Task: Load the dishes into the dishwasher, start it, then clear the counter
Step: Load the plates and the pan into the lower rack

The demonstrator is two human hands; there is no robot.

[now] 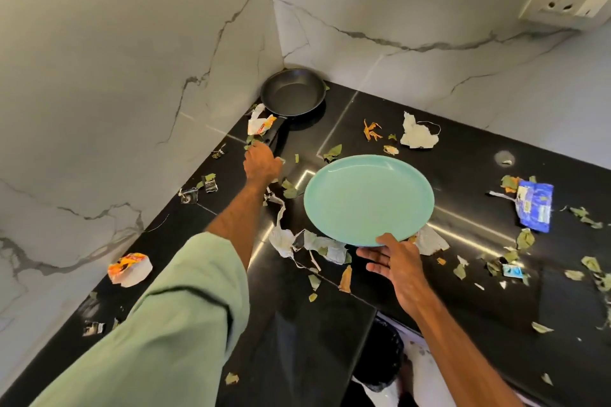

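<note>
We note: plain mint-turquoise plate [368, 198]; black pan [292, 92]; glossy black counter [463, 158]; white marble wall [132, 43] veined grey; pale green sleeve [185, 307]; blue-and-white wrapper [534, 205]; orange-and-white wrapper [130, 268]; dull green leaf scraps [525, 239].

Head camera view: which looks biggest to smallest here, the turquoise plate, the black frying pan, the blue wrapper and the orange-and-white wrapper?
1. turquoise plate, though it is held nearer the camera.
2. black frying pan, far in the corner.
3. blue wrapper and orange-and-white wrapper: about alike, so unranked.
</note>
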